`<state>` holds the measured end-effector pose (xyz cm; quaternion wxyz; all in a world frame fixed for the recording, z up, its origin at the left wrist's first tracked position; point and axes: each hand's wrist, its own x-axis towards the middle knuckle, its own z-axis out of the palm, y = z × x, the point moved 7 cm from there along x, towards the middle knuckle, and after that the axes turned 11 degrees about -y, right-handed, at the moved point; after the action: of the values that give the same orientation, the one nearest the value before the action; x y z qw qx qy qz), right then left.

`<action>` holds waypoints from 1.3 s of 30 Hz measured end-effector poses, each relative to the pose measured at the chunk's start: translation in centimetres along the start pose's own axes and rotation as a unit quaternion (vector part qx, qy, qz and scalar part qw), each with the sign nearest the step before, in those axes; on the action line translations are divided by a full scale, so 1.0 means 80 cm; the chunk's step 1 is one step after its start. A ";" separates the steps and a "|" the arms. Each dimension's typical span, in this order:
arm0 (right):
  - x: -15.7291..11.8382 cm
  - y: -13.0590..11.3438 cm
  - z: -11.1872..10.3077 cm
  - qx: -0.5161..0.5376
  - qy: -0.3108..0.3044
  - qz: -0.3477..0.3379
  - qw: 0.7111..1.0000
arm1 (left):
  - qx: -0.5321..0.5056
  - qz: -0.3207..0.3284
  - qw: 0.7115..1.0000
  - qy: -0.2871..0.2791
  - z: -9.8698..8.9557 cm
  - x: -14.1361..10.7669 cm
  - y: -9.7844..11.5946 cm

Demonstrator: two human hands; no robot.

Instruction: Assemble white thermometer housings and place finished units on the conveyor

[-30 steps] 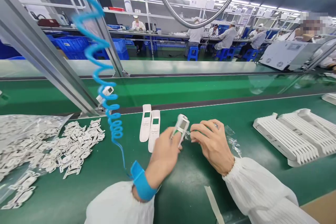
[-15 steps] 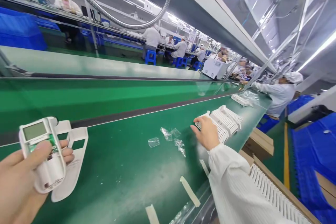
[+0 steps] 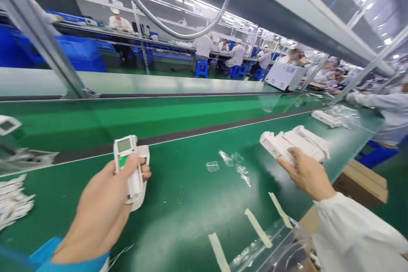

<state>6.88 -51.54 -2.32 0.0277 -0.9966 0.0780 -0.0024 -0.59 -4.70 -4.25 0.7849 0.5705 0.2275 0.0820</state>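
My left hand (image 3: 110, 195) is closed around a white handheld device (image 3: 126, 146) with a small grey display and some green circuit board showing. A white plastic cover (image 3: 143, 191) lies behind the device in the same grip. On the right, my right hand (image 3: 306, 174) has its thumb and fingers on the near left part of a row of white ribbed plastic parts (image 3: 307, 142). It grips one white plastic part (image 3: 274, 144) there; the fingers beneath are partly hidden.
Clear plastic scraps (image 3: 228, 159) lie mid-bench, with tape strips (image 3: 258, 227) near the front edge. White parts (image 3: 14, 199) are piled at left. A green conveyor belt (image 3: 178, 112) runs behind the bench. A cardboard box (image 3: 361, 182) stands beyond the right edge. A co-worker (image 3: 392, 106) sits far right.
The view has swung left, bringing the pile of white parts into sight. My right hand has closed on a white plastic part at the row's left end. The left hand still holds the device.
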 end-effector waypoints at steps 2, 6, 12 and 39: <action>-0.010 -0.040 -0.018 0.044 0.035 -0.062 0.997 | 0.008 -0.013 1.000 -0.020 0.014 -0.011 0.006; -0.044 -0.174 -0.019 0.055 0.058 -0.182 0.980 | 0.055 0.005 0.997 -0.053 0.022 -0.012 0.006; -0.112 -0.318 0.038 -0.016 0.032 -0.236 0.971 | 0.205 0.033 0.976 -0.065 0.015 -0.005 0.000; -0.078 -0.287 0.020 0.148 -0.033 -0.421 0.894 | 0.631 0.104 0.768 -0.015 0.030 -0.011 -0.013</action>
<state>4.30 -27.81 -2.63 0.1738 -0.9202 -0.3507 0.0074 -0.44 -7.46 -4.37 0.2379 0.9588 0.1554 -0.0080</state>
